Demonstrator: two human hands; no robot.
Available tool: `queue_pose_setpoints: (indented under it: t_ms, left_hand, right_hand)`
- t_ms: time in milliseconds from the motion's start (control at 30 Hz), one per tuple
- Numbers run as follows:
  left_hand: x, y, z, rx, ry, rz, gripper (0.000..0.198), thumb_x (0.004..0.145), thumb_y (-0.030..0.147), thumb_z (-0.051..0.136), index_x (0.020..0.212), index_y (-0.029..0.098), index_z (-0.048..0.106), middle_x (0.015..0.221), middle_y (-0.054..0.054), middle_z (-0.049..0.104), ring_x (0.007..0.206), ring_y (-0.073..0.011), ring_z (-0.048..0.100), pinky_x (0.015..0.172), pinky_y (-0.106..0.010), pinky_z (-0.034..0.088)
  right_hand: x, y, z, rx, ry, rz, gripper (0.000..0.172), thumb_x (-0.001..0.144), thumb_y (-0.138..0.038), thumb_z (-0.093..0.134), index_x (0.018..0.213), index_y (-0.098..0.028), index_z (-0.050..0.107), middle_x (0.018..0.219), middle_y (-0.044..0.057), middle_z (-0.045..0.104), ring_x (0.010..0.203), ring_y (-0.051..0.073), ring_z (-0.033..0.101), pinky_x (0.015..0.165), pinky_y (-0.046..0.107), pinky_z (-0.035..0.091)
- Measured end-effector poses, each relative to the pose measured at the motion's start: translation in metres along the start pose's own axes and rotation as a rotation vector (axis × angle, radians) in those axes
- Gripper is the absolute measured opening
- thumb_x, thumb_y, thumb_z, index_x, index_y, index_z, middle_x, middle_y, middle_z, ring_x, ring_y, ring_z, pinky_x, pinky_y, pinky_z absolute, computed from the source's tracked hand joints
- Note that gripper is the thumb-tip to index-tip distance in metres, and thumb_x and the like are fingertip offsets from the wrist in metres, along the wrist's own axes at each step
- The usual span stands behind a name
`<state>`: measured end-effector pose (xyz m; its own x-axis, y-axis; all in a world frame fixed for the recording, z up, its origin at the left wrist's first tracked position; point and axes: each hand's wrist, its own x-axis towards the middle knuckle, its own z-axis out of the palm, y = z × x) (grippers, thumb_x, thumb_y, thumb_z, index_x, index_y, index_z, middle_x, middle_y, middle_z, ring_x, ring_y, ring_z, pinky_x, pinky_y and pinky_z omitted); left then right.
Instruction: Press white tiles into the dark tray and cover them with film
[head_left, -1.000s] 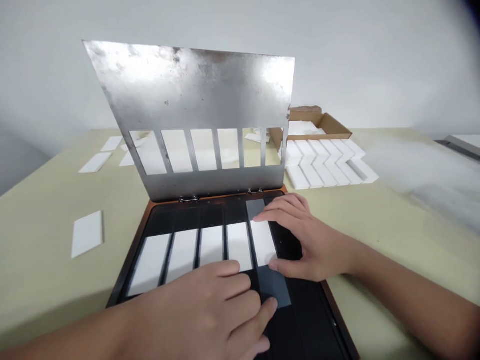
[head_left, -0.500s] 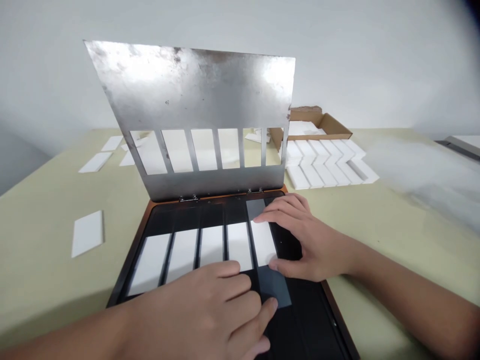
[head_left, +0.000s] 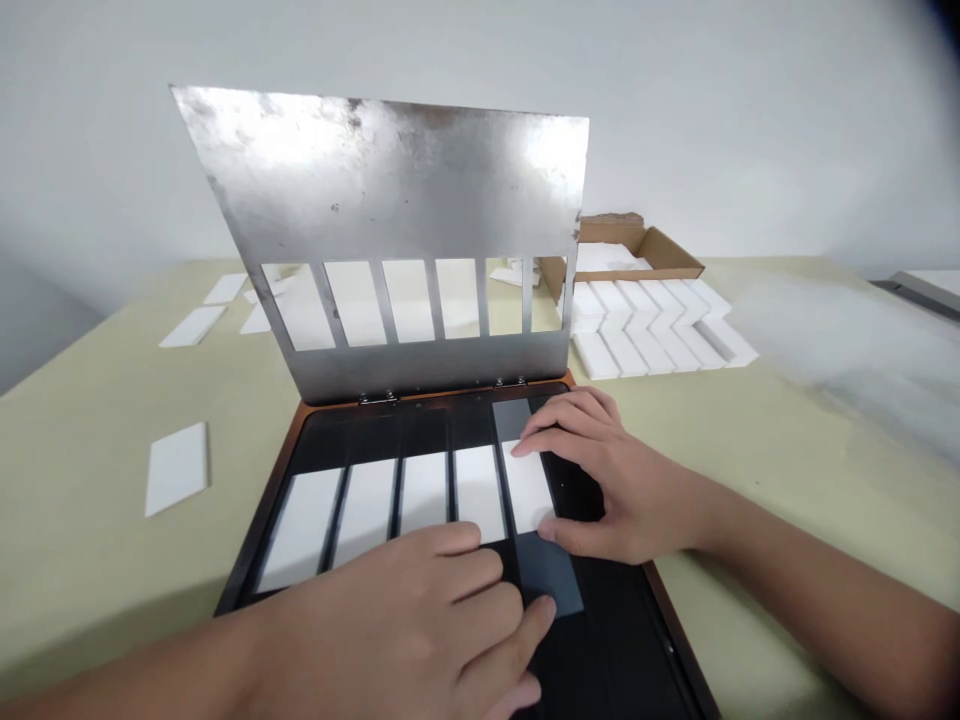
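The right hand (head_left: 622, 480) has eased back slightly, fingers spread around the last of five white tiles (head_left: 527, 490). The left hand (head_left: 390, 630) lies spread beside them.

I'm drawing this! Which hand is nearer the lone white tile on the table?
Left. The left hand is down and right of the white tile; the right hand is much farther right.

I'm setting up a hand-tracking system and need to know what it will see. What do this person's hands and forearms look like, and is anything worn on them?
Both are bare: the left hand and right hand wear no gloves, and no ring or watch shows. The left forearm and right forearm show no sleeve, cable or marking within the frame.
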<state>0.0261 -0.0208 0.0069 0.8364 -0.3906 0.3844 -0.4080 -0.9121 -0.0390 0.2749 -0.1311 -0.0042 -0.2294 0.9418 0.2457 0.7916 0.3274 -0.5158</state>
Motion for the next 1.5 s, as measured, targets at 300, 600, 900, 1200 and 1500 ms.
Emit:
queue_pose_setpoints:
  t_ms: [300, 600, 900, 1200, 1500]
  left_hand:
    - [-0.0016, 0.0017, -0.0037, 0.006, -0.004, -0.005, 0.03, 0.104, 0.035, 0.068, 0.121, 0.012, 0.078, 0.078, 0.0, 0.07, 0.066, -0.0152, 0.064, 0.077, -0.033, 0.058]
    - [0.0007, 0.0017, -0.0026, 0.011, 0.004, -0.004, 0.03, 0.104, 0.035, 0.069, 0.122, 0.013, 0.077, 0.078, 0.001, 0.07, 0.066, -0.015, 0.063, 0.077, -0.032, 0.057]
    - [-0.0009, 0.0012, -0.0027, 0.009, 0.005, 0.003, 0.031, 0.104, 0.036, 0.068, 0.122, 0.012, 0.077, 0.078, 0.0, 0.071, 0.066, -0.015, 0.064, 0.078, -0.032, 0.057]
    - [0.001, 0.0015, -0.0046, -0.005, -0.01, -0.013, 0.031, 0.105, 0.035, 0.068, 0.122, 0.011, 0.077, 0.078, 0.001, 0.071, 0.066, -0.0154, 0.065, 0.076, -0.034, 0.059]
    - [-0.0007, 0.0008, -0.0026, -0.007, -0.004, 0.004, 0.031, 0.106, 0.035, 0.066, 0.123, 0.011, 0.077, 0.079, 0.001, 0.071, 0.066, -0.0153, 0.064, 0.075, -0.033, 0.059]
  right_hand:
    - [0.0004, 0.0002, 0.0001, 0.0, 0.014, -0.007, 0.058, 0.084, -0.035, 0.084, 0.135, -0.024, 0.06, 0.133, 0.008, 0.063, 0.127, 0.028, 0.051, 0.118, 0.051, 0.029]
    - [-0.0001, 0.0004, 0.0009, 0.004, 0.014, -0.012, 0.059, 0.083, -0.034, 0.085, 0.136, -0.025, 0.059, 0.133, 0.008, 0.063, 0.127, 0.028, 0.051, 0.117, 0.051, 0.029]
    - [0.0004, -0.0003, 0.0, 0.0, 0.014, -0.006, 0.058, 0.083, -0.033, 0.085, 0.135, -0.024, 0.06, 0.132, 0.008, 0.062, 0.126, 0.028, 0.05, 0.117, 0.051, 0.028]
    - [0.0001, -0.0001, 0.0006, 0.001, 0.013, -0.008, 0.058, 0.083, -0.035, 0.084, 0.135, -0.026, 0.059, 0.133, 0.008, 0.062, 0.127, 0.029, 0.051, 0.117, 0.051, 0.029]
    - [-0.0004, -0.0001, 0.0003, -0.003, 0.017, -0.02, 0.059, 0.084, -0.035, 0.083, 0.137, -0.026, 0.058, 0.132, 0.008, 0.063, 0.126, 0.029, 0.051, 0.115, 0.052, 0.03]
